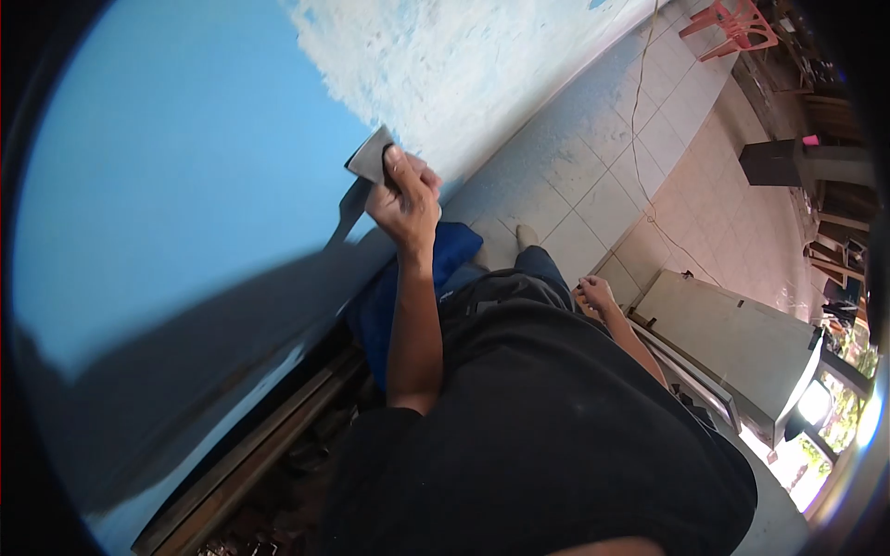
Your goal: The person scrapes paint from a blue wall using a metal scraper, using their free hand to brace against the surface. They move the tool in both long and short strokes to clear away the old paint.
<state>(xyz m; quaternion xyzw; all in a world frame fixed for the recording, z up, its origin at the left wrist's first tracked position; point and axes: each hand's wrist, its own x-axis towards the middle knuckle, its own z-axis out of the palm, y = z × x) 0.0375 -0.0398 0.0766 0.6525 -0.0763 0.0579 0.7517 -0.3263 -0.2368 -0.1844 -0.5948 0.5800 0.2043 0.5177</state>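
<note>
My left hand (408,206) is closed round a scraper (369,157), thumb pressed on its flat grey blade. The blade overlaps the blue wall (213,120), right by the ragged border where blue paint meets a rough whitish patch (408,74). A dark shadow of my arm and body falls across the lower blue paint. Low at my other side, my right hand (596,293) hangs with its fingers curled in; what they hold, if anything, is hidden.
Pale dust and flakes lie on the tiled floor (575,157) along the wall. A thin cable (636,139) runs over the tiles. Beyond are a pink plastic chair (737,28) and a dark box-shaped stand (771,164). A large pale cabinet (728,334) stands at my right; wooden boards (250,445) lie at my left.
</note>
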